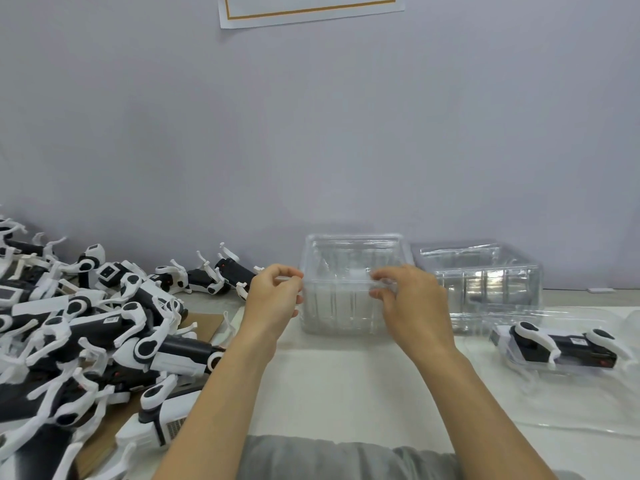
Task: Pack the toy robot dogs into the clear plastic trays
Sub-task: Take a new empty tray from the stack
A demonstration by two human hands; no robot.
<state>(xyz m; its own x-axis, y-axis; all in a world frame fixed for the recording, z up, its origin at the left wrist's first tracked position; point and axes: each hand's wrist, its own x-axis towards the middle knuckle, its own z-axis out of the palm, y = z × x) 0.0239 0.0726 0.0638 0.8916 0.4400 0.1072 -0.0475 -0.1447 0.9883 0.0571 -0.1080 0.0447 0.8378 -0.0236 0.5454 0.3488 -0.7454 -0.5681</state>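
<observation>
A stack of clear plastic trays (349, 306) stands at the middle of the table. My left hand (275, 296) pinches the near left rim of the top tray. My right hand (407, 299) pinches the near rim further right. A big heap of black-and-white toy robot dogs (86, 327) covers the left of the table. One toy robot dog (568, 346) lies on its back in a clear tray (561, 403) at the right.
A second stack of clear trays (485, 271) stands behind and right of the first, against the grey wall. Brown cardboard (204, 323) lies under the dog heap. A sheet of paper (311, 10) hangs on the wall above.
</observation>
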